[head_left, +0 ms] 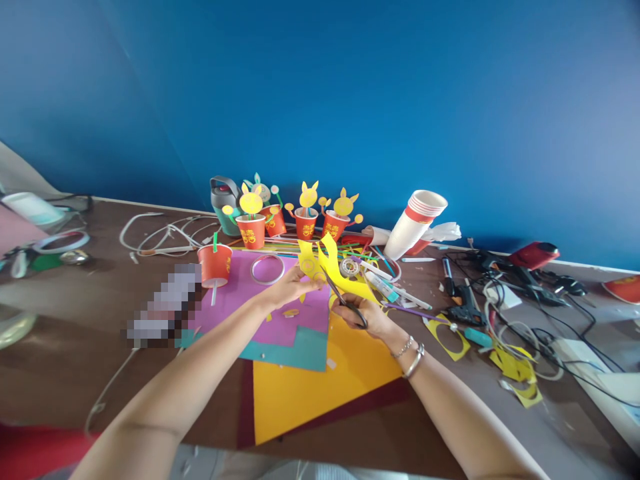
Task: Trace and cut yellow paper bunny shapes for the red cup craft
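My left hand (pixel 295 285) pinches a piece of yellow paper (pixel 311 261) with round outlines drawn on it. In my right hand (pixel 367 315) is a pair of scissors (pixel 345 301), its blades at the yellow paper. A cut strip of that paper curls up and away to the right over my right hand. Beneath both hands lie sheets of purple paper (pixel 240 320), teal paper (pixel 305 350) and orange paper (pixel 295 400). A few small yellow scraps rest on the purple sheet, and a roll of tape (pixel 267 269) lies beside my left hand.
Red paper cups (pixel 251 231) with yellow rabbit faces stand along the blue wall. A stack of white cups (pixel 415 223) leans at the back. Glue guns (pixel 467 307), cables and yellow offcuts (pixel 449 339) cover the right side. A red cup with a straw (pixel 215 267) stands left.
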The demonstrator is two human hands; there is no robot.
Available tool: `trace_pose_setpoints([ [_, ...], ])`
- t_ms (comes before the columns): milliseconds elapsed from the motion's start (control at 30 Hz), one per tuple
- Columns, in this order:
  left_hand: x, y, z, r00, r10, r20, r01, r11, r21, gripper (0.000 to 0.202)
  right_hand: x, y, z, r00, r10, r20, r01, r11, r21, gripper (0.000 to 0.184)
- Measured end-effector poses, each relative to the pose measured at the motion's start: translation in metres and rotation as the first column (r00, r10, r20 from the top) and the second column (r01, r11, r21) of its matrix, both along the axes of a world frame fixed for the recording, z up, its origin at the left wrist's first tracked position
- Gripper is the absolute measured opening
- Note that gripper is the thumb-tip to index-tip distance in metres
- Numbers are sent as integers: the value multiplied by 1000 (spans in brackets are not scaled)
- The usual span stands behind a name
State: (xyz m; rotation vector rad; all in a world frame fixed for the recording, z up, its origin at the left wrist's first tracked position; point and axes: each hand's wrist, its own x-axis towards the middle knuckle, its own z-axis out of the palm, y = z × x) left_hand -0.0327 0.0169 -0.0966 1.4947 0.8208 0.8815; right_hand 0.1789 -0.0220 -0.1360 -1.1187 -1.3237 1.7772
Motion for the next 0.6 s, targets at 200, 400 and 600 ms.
trace_pose_setpoints([
  [200, -1, 0, 4, 1000, 1, -2, -1, 999, -33, 34, 0, -1, 8, 1000, 27, 13, -27, 1000, 10, 33],
  [400, 1, -1, 1, 1000, 18, -3, -18, 1000, -12, 33, -3, -2, 10, 1000, 14, -12, -13, 1000, 19, 34],
  [600, 19, -9, -13, 952, 303, -44, -291, 941, 174, 32, -17, -12, 11, 985, -62, -163, 69, 997, 38, 33],
])
